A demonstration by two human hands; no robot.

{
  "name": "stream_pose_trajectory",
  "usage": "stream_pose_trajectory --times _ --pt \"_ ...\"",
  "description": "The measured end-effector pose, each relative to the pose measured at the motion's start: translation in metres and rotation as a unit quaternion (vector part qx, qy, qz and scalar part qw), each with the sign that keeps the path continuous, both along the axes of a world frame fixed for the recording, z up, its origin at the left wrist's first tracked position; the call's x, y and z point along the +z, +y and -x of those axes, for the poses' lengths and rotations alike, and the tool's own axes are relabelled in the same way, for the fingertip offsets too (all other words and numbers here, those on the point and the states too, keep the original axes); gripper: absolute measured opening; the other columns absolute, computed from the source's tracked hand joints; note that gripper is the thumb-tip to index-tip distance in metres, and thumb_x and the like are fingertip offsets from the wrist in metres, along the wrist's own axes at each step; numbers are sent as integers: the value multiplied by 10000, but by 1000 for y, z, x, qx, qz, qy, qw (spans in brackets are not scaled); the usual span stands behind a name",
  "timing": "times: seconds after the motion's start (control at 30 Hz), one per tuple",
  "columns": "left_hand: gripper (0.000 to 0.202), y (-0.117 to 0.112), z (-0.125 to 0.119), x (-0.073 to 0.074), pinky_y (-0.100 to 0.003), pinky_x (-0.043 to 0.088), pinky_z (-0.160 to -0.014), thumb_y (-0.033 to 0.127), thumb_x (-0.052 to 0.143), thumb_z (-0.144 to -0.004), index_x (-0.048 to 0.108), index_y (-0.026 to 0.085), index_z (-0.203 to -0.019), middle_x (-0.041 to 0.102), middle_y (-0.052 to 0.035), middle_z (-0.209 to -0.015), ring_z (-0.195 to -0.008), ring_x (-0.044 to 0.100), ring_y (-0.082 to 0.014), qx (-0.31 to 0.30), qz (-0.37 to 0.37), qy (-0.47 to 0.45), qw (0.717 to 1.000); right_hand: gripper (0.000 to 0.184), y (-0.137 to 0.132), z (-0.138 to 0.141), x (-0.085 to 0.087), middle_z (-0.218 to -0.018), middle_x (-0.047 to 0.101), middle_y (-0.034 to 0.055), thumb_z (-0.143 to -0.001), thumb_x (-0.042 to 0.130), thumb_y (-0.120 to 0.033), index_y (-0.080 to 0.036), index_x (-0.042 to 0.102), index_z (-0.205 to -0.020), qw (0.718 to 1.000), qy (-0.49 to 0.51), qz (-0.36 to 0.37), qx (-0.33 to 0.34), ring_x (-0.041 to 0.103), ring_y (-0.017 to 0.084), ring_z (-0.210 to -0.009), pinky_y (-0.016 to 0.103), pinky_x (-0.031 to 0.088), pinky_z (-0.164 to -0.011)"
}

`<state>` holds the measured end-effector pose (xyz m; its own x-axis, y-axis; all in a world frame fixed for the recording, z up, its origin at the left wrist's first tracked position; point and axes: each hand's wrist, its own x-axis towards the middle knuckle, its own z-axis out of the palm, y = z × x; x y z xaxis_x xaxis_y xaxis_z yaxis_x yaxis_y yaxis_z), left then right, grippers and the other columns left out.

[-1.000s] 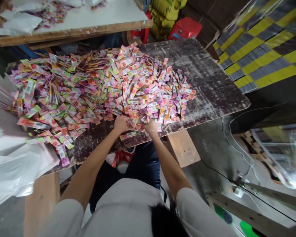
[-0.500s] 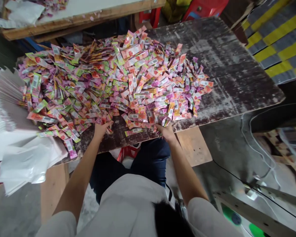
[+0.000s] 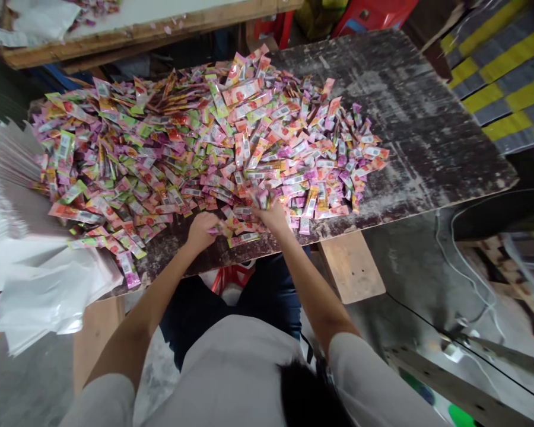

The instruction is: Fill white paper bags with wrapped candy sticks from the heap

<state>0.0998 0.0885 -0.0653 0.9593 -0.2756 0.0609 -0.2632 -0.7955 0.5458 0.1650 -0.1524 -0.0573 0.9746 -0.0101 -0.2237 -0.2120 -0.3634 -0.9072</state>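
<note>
A wide heap of small stick packets (image 3: 169, 148), pink, orange, green and purple with barcodes, covers much of the dark worn table (image 3: 409, 118). At the heap's near edge my left hand (image 3: 201, 232) is closed around a few packets, their ends poking out toward the right. My right hand (image 3: 272, 217), a little farther right and forward, grips a small bunch of packets (image 3: 261, 200) at the front of the heap. Several loose packets lie between the two hands. The exact number in each hand is hidden by the fingers.
Stacks of white plastic bags (image 3: 40, 267) lie at the table's left end. Behind stands another table (image 3: 160, 24) with a wooden edge. A red stool (image 3: 374, 15) is at the back, yellow-and-grey stacked packs (image 3: 507, 77) at right. Cables (image 3: 467, 267) run over the floor.
My right hand has moved left and slightly forward with packets in it. My left hand has shifted right, so the hands are closer together.
</note>
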Motion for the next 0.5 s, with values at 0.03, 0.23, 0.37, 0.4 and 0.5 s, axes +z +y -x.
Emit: stream_pose_trajectory --times 0.03,0.23,0.37,0.4,0.5 --pt "240 -7 -11 1 -446 441 -1004 70 587 -681 688 199 -856 697 -98 -1134 -1127 582 -265 -62 -31 -5 998 342 14 -18 7 -762 688 34 -635 732 -402 -197 667 -901 999 -5 37 -4 661 246 -760 383 559 -699" --pt "456 -21 -36 -4 -435 426 -1000 2 546 -670 712 210 -1039 698 -104 -1164 -1183 567 -257 -156 -104 29 982 317 50 -76 27 -953 714 138 -736 679 -324 -147 668 -999 969 -36 244 28 675 301 -894 384 524 -793" --pt "385 -4 -21 -13 -423 444 -939 78 579 -702 708 197 -1045 713 -120 -1077 -1065 616 -269 -82 -117 17 990 442 21 -79 16 -1135 656 168 -781 651 -297 -132 589 -1186 937 -96 336 19 649 286 -950 372 516 -812" --pt "358 -1 -19 -14 -425 447 -918 96 582 -707 708 191 -1029 715 -123 -1043 -1033 624 -274 -61 -125 16 990 467 14 -79 13 -1166 639 173 -769 661 -258 -127 576 -1208 928 -103 357 35 642 286 -965 370 512 -818" --pt "244 5 -18 -14 -438 449 -863 132 579 -719 706 177 -922 713 -136 -926 -951 634 -295 -19 -155 23 987 535 4 -81 7 -1215 610 169 -723 679 -145 -129 562 -1245 904 -134 393 104 613 290 -1029 362 499 -851"
